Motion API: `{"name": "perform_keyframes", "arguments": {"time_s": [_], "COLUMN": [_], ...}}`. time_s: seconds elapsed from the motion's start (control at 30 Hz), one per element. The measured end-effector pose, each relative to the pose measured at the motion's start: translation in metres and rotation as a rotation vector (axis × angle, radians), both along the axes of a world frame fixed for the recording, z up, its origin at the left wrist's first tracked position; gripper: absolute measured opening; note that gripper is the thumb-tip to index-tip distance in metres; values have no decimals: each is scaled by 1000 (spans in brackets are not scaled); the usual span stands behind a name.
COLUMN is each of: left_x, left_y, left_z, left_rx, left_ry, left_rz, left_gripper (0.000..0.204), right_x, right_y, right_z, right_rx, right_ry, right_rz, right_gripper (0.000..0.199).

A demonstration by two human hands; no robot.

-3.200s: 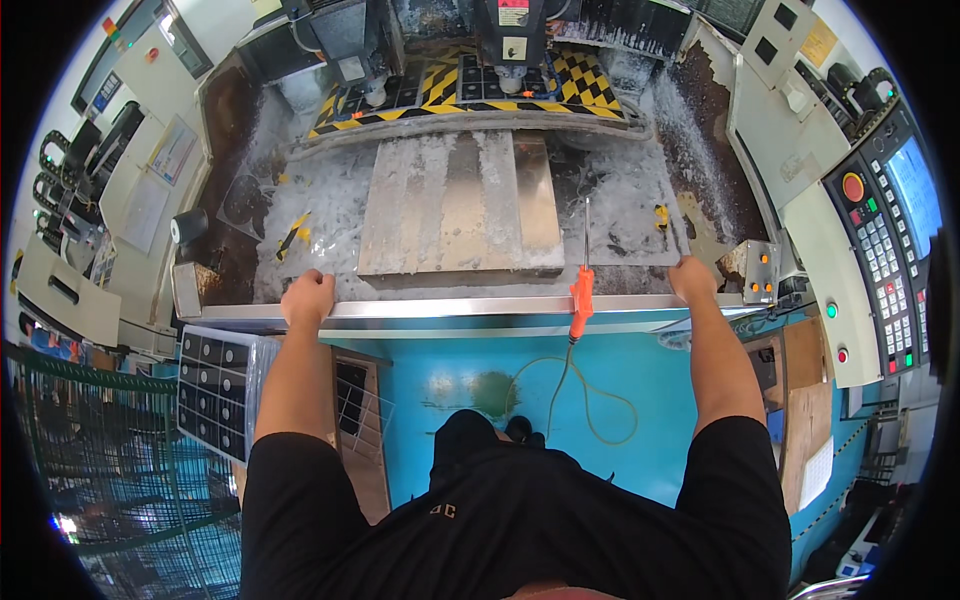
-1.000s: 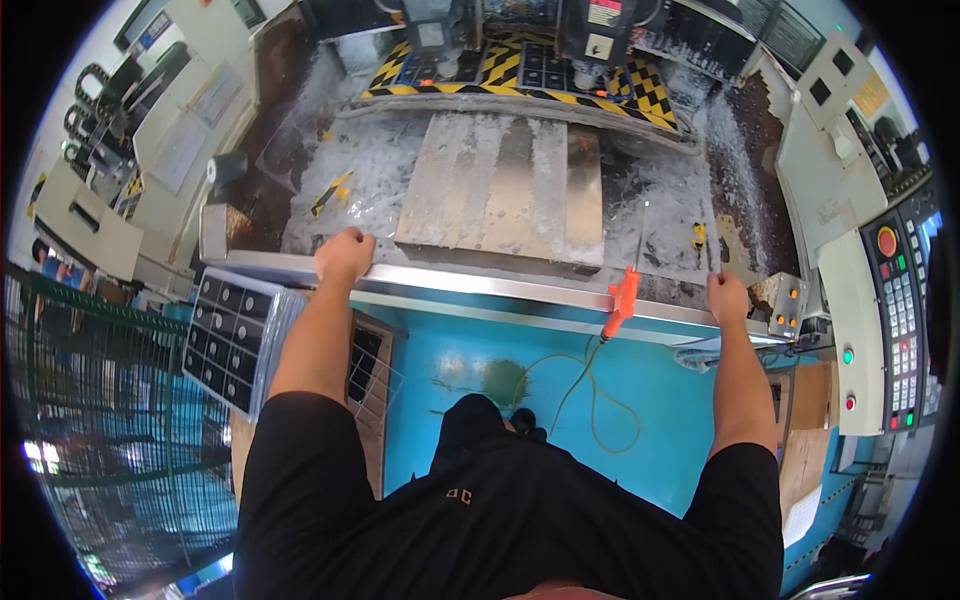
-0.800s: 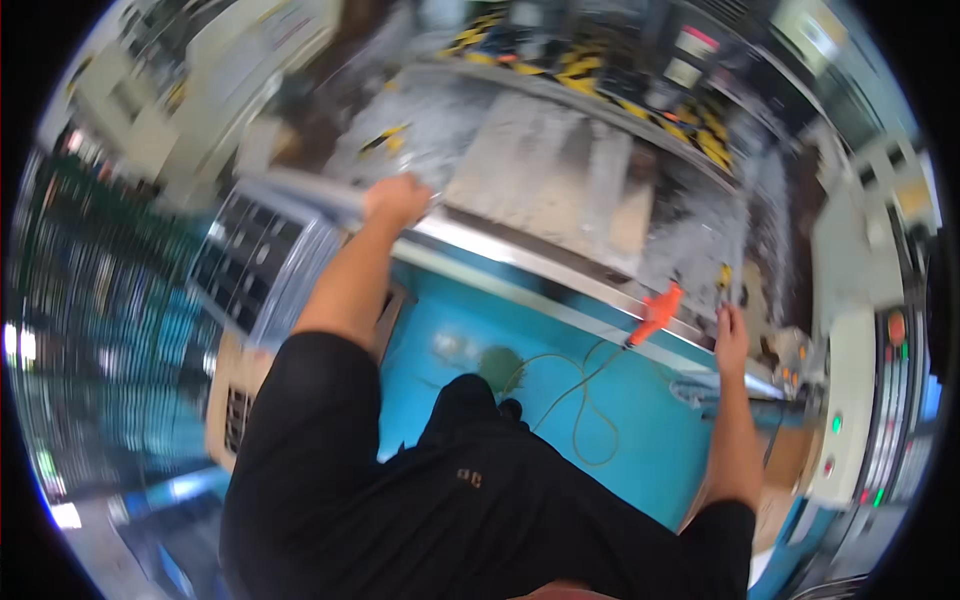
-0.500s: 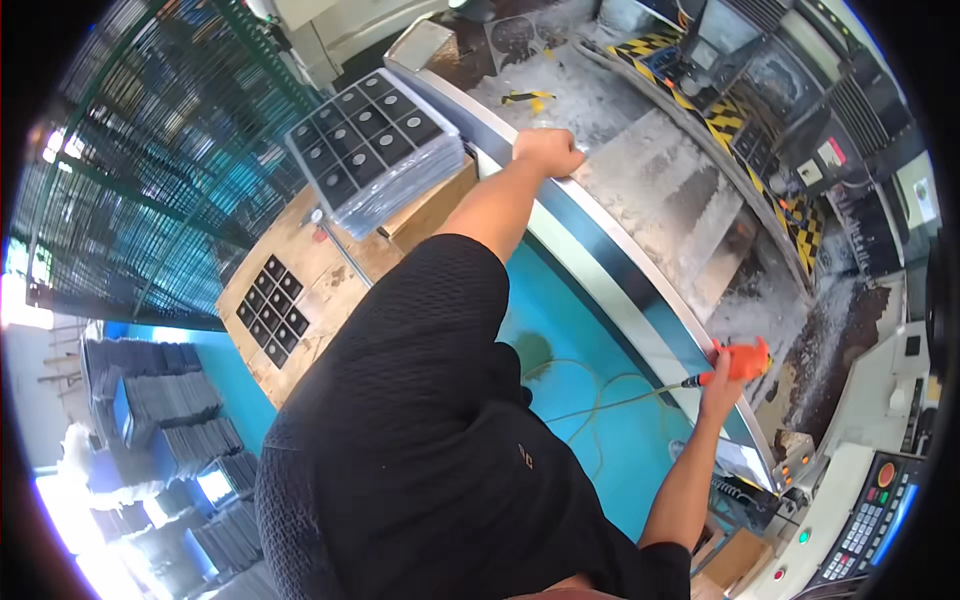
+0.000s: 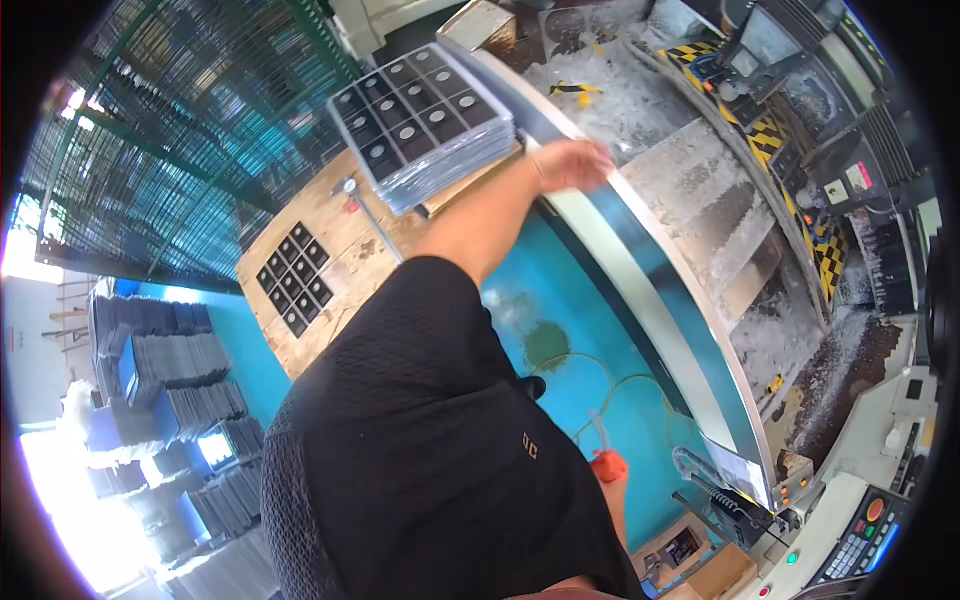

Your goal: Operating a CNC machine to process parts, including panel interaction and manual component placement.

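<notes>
My left hand (image 5: 572, 163) hovers palm down over the steel front rim (image 5: 668, 300) of a machine enclosure, fingers loosely apart, holding nothing; it is blurred. Just left of it stands a stack of grey trays (image 5: 425, 120) filled with dark square parts. My right hand (image 5: 612, 487) is low at my side, mostly hidden by my black shirt, and grips an orange air gun (image 5: 608, 465) with a pale hose (image 5: 610, 395) looping over the blue machine front. Inside the enclosure lies a grey metal slab (image 5: 705, 205) covered in shiny chips.
A wooden bench (image 5: 335, 235) carries the tray stack and a smaller tray (image 5: 297, 278). Green mesh fencing (image 5: 170, 130) stands behind it. Stacks of grey trays (image 5: 165, 400) fill the floor at left. A control panel (image 5: 862, 528) with buttons sits at lower right.
My head and body have swung left toward the bench and fence. My left hand has lifted off the rim. My right hand left the rim and took hold of the orange air gun.
</notes>
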State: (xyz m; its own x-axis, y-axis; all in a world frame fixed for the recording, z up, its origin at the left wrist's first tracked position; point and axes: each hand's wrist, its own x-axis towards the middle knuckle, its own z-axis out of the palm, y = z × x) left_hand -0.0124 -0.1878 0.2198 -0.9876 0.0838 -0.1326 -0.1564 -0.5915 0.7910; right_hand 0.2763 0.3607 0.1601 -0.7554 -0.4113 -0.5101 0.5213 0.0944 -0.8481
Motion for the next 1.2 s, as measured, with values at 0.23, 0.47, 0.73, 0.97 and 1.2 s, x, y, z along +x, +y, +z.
{"name": "perform_keyframes", "arguments": {"time_s": [0.23,0.47,0.73,0.97,1.2], "left_x": [174,343,562,616,692], "left_y": [109,-61,-225,-226,-187], "left_z": [-180,-246,-261,-244,-307], "left_rx": [-1034,-1169,-1319,-1037,-1335], "left_ry": [-1,-371,-1217,-1546,-1312], "left_rz": [-168,-176,133,-103,-175], "left_gripper": [22,57,79,104,105], "right_x": [-14,-53,-219,-254,-101], "right_y": [-83,-142,-177,-82,-67], "right_z": [39,16,107,17,-137], "right_rx": [584,606,709,1280,1026], "right_ry": [301,568,869,788,541], "right_rz": [163,477,-706,-476,1235], "right_gripper": [33,30,42,77,48]}}
